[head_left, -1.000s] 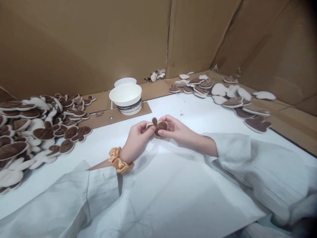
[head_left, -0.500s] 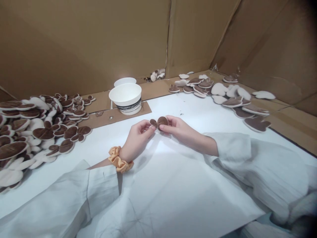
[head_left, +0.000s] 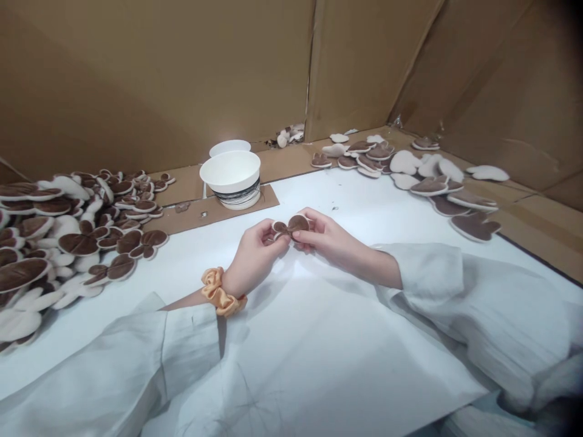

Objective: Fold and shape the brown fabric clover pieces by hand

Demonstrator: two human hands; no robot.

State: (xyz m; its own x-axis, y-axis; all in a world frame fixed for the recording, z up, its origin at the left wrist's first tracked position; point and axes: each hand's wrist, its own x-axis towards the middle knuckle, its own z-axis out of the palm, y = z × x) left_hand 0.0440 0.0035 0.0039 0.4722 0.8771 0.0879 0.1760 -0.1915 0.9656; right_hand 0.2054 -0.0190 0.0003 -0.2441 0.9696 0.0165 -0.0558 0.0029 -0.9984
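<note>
Between my two hands, above the middle of the white board, is a small brown plush piece [head_left: 299, 223] with rounded lobes and a pale edge. My left hand [head_left: 255, 252] pinches its left end between thumb and fingers; an orange scrunchie [head_left: 222, 293] circles that wrist. My right hand [head_left: 330, 240] grips the right part, its thumb resting on the brown face. The fingertips behind the piece are partly hidden.
A large heap of brown and white plush pieces [head_left: 77, 244] covers the left side. White paper bowls [head_left: 234, 176] with dark thread around the front one stand behind my hands. More pieces [head_left: 430, 185] lie at the back right. Cardboard walls [head_left: 182, 79] rise behind.
The held piece has tilted slightly, and the fingers of both hands have shifted a little on it. Both hands keep their hold.
</note>
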